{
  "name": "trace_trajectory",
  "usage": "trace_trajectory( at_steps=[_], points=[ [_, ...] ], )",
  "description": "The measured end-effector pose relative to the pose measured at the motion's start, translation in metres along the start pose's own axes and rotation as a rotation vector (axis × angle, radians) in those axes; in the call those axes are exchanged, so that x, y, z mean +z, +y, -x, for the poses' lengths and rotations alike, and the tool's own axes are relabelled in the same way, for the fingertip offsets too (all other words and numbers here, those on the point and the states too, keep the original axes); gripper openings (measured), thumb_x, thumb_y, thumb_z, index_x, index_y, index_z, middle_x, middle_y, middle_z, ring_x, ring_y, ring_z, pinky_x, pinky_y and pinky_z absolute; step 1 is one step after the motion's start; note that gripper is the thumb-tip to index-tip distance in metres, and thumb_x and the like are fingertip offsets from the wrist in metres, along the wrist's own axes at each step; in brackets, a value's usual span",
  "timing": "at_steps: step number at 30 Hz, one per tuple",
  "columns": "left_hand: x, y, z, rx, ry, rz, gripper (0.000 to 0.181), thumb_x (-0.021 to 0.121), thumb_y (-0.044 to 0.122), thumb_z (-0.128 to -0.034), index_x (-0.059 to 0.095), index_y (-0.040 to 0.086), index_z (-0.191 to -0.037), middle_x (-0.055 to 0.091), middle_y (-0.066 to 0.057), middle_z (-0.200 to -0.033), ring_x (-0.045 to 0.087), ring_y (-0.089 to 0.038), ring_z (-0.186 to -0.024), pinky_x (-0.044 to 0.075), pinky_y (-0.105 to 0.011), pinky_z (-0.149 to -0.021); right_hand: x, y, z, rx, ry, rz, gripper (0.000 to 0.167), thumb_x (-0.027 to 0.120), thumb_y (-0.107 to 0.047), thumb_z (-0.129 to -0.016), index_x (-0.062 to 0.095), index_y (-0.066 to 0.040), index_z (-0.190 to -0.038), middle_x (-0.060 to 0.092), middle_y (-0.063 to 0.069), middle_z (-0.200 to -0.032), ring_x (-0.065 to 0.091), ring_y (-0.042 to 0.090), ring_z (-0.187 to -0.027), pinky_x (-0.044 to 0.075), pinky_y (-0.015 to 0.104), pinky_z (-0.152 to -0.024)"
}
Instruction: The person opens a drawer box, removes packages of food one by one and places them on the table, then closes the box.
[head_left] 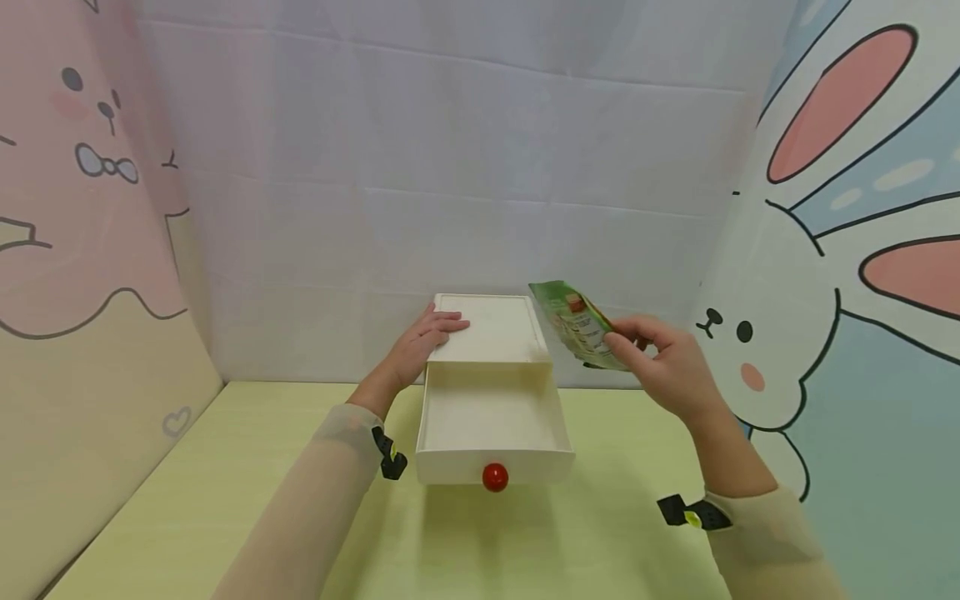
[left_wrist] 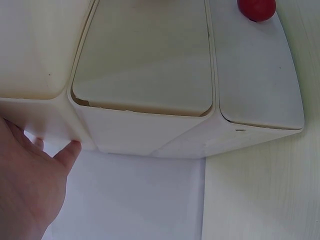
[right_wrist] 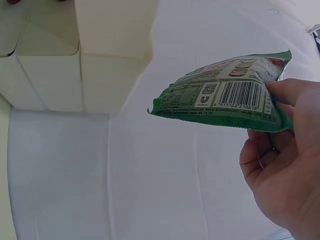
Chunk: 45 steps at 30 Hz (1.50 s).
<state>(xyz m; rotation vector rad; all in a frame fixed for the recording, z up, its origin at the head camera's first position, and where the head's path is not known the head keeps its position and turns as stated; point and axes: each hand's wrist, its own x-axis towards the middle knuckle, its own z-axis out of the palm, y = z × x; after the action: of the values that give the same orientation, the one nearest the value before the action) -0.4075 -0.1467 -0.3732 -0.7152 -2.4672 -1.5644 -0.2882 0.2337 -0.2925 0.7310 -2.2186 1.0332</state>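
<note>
A white drawer unit (head_left: 491, 329) stands against the back wall, its top drawer (head_left: 495, 468) pulled out toward me, with a round red knob (head_left: 495, 477) on the front. Nothing lies in the visible part of that drawer. My left hand (head_left: 420, 343) rests on the unit's upper left edge, fingers extended over the top; the left wrist view shows the thumb (left_wrist: 69, 154) against the side. To the right of the unit, my right hand (head_left: 667, 367) pinches a green printed packet (head_left: 577, 325) by one end, held up in the air. Its barcode side (right_wrist: 235, 92) shows in the right wrist view.
Further drawer fronts (left_wrist: 257, 70) sit below the pulled-out one, a red knob (left_wrist: 256, 7) on the lowest. The unit stands on a pale yellow-green table (head_left: 622, 500). A white cloth (head_left: 465, 167) hangs behind, with cartoon-printed panels (head_left: 787, 292) at both sides.
</note>
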Motion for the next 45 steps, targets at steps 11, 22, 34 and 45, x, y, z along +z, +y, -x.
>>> trace_trajectory(
  at_steps=[11, 22, 34, 45],
  points=[
    [0.0, 0.002, 0.002, 0.024, -0.01, 0.008, 0.049, 0.038, 0.02, -0.1143, 0.066, 0.007, -0.153, 0.046, -0.012, -0.173, -0.003, -0.031, -0.175, -0.002, -0.063, -0.139, -0.004, 0.045, 0.013, 0.157, -0.022, 0.076, 0.018, 0.071, -0.014, -0.106, 0.08, -0.003, -0.117, 0.076, 0.006, -0.098, 0.057, 0.003, -0.08, 0.048, 0.02, -0.069],
    [-0.001, 0.002, 0.002, 0.014, -0.009, -0.005, 0.05, 0.037, 0.021, -0.1141, 0.066, 0.008, -0.153, 0.046, -0.01, -0.173, -0.003, -0.029, -0.175, -0.002, -0.062, -0.139, 0.005, 0.097, 0.031, 0.393, -0.215, 0.203, 0.037, 0.063, -0.033, -0.113, 0.076, -0.003, -0.13, 0.078, 0.017, -0.114, 0.064, 0.02, -0.092, 0.052, 0.034, -0.071],
    [-0.001, 0.002, 0.003, 0.012, -0.007, 0.006, 0.049, 0.038, 0.021, -0.1137, 0.066, 0.008, -0.152, 0.047, -0.01, -0.173, -0.002, -0.029, -0.175, -0.002, -0.062, -0.139, 0.036, 0.139, 0.057, 0.344, -0.377, 0.279, 0.026, 0.063, -0.017, -0.111, 0.076, 0.001, -0.125, 0.076, 0.013, -0.1, 0.06, 0.015, -0.075, 0.049, 0.036, -0.067],
    [-0.001, 0.002, 0.003, 0.017, -0.01, -0.001, 0.049, 0.038, 0.022, -0.1144, 0.066, 0.009, -0.153, 0.047, -0.01, -0.173, -0.002, -0.029, -0.175, -0.001, -0.062, -0.139, 0.057, 0.157, 0.064, 0.35, -0.458, 0.389, 0.02, 0.068, -0.012, -0.107, 0.081, -0.001, -0.118, 0.081, 0.015, -0.109, 0.072, 0.023, -0.089, 0.061, 0.046, -0.079]
  ],
)
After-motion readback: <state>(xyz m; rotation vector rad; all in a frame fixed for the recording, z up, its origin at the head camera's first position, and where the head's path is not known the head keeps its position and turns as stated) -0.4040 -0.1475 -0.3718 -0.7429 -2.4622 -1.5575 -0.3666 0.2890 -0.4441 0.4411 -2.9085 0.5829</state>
